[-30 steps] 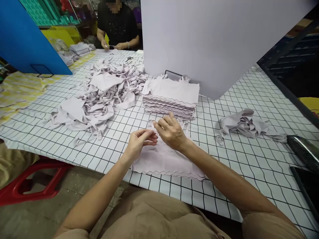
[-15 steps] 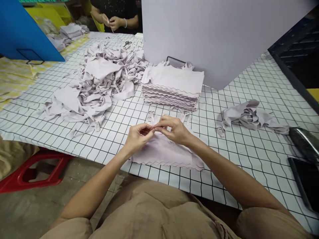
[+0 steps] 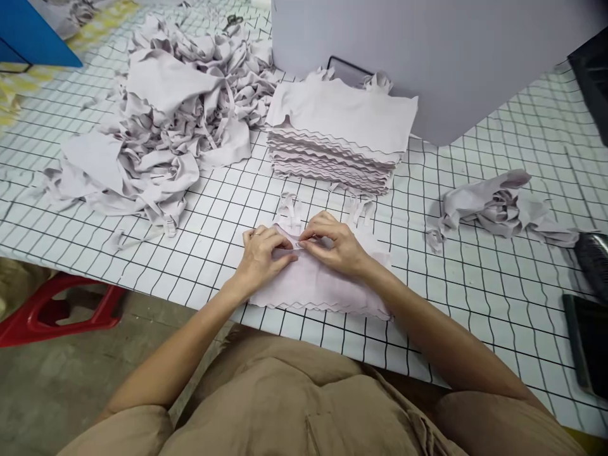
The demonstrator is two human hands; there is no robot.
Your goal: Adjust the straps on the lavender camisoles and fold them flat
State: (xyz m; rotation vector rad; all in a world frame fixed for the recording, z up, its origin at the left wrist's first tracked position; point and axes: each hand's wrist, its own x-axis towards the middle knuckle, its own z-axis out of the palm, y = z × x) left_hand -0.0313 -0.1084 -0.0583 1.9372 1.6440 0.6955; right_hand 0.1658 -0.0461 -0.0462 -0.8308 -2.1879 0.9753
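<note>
A pale lilac camisole top (image 3: 323, 288) lies flat at the table's front edge, its wavy hem toward me and its thin straps (image 3: 291, 212) pointing away. My left hand (image 3: 265, 256), with a ring on one finger, pinches the neckline from the left. My right hand (image 3: 335, 246) has thumb and fingertips closed on the same edge, a short way to the right. Between the fingertips is a small light spot, too small to make out. Just beyond the hands stands a neat stack of similar tops (image 3: 342, 117) with wavy hems.
A loose heap of lilac garments (image 3: 166, 88) spreads over the left side. One crumpled garment (image 3: 498, 202) lies at right, near a dark rounded object (image 3: 593, 259) and a phone (image 3: 589, 342). A pale upright board (image 3: 389, 57) stands behind the stack. A red stool (image 3: 95, 320) is below left.
My view has tilted down, and the other person's hands have left it. My hands, earlier fingertip to fingertip, are now slightly apart at the camisole's neckline.
</note>
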